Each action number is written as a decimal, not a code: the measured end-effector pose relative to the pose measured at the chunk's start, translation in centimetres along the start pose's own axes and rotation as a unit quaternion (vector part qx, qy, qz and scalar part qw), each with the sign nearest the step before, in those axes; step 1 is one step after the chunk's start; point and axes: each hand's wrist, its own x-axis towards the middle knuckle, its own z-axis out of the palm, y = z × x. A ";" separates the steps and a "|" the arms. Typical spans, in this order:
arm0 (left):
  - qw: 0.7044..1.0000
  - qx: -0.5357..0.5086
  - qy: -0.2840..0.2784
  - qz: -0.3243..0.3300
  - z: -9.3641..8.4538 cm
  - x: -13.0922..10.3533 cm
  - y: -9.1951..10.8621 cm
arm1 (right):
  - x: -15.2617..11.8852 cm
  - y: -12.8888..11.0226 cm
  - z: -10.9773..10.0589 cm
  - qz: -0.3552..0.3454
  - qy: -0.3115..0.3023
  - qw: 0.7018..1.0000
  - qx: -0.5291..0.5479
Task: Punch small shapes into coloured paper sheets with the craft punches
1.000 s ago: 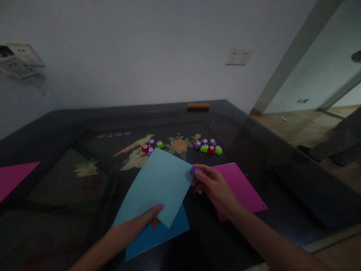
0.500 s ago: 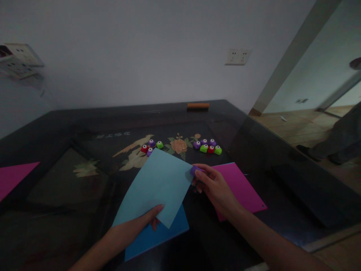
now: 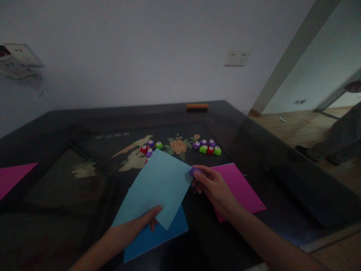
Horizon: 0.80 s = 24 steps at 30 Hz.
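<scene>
My left hand (image 3: 152, 218) grips the lower edge of a light blue sheet of paper (image 3: 160, 184), thumb on top and fingers beneath. The sheet is held tilted above the table. At its right corner, my right hand (image 3: 213, 186) pinches a small purple craft punch (image 3: 194, 171) set over the paper's edge. Below the sheet lies a blue stack of paper (image 3: 160, 241), partly covered. A magenta sheet (image 3: 239, 188) rests under and beside my right hand, with a small mark or hole near its lower right corner.
Several small punches, purple, green and red, stand in a left group (image 3: 151, 143) and a right group (image 3: 210, 149). Another pink sheet (image 3: 14, 177) lies far left. An orange-brown stick (image 3: 197, 106) is at the back edge of the dark table (image 3: 113, 116). A person (image 3: 335, 135) stands at right.
Almost nothing differs. Both hands keep their hold on the paper and the purple punch; the view has shifted very slightly, and the person at right has moved a little.
</scene>
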 end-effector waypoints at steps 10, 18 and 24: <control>1.000 0.017 -0.004 0.013 0.0 0.1 -0.5 | 0.0 0.0 0.0 0.001 0.006 1.000 0.006; 1.000 0.006 -0.008 0.002 0.0 0.2 -0.3 | 0.2 0.1 -0.1 -0.001 0.009 1.000 0.007; 1.000 -0.001 -0.020 -0.002 0.0 0.0 0.1 | 0.1 0.1 0.0 -0.007 0.015 1.000 0.006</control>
